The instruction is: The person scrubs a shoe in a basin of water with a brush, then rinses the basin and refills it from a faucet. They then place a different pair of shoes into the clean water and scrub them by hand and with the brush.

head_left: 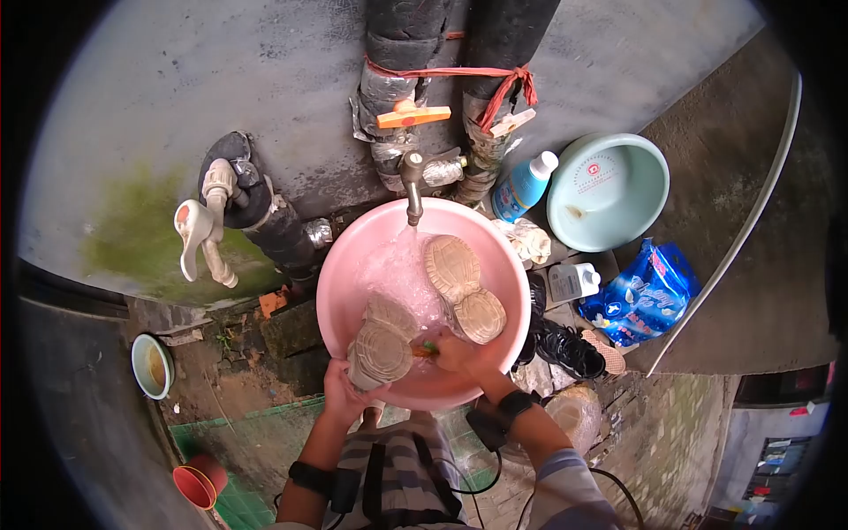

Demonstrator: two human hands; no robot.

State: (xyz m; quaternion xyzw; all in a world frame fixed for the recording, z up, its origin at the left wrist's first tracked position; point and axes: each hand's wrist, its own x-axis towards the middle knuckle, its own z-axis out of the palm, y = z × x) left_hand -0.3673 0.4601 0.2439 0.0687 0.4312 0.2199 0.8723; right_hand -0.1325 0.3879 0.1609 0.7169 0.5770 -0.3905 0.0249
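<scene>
A pink basin [330, 291] under the tap [412, 185] holds water, and a stream from the tap splashes into it. My left hand [346, 389] grips a shoe [382, 349] at its end, pale sole facing up, over the basin's near left side. A second shoe [461, 287] lies sole up inside the basin's right side. My right hand [455, 353] is closed around what looks like a brush [425, 350], of which a small orange-brown and green part shows beside the left shoe. The rest of it is hidden by the hand and shoe.
Right of the basin are a blue bottle [523, 187], a pale green basin [609, 231], a white bottle [572, 283], a blue bag [643, 296] and black shoes [570, 349]. Wrapped pipes [402, 53] and a white-handled valve [193, 234] stand by the wall. A red bucket [199, 483] stands lower left.
</scene>
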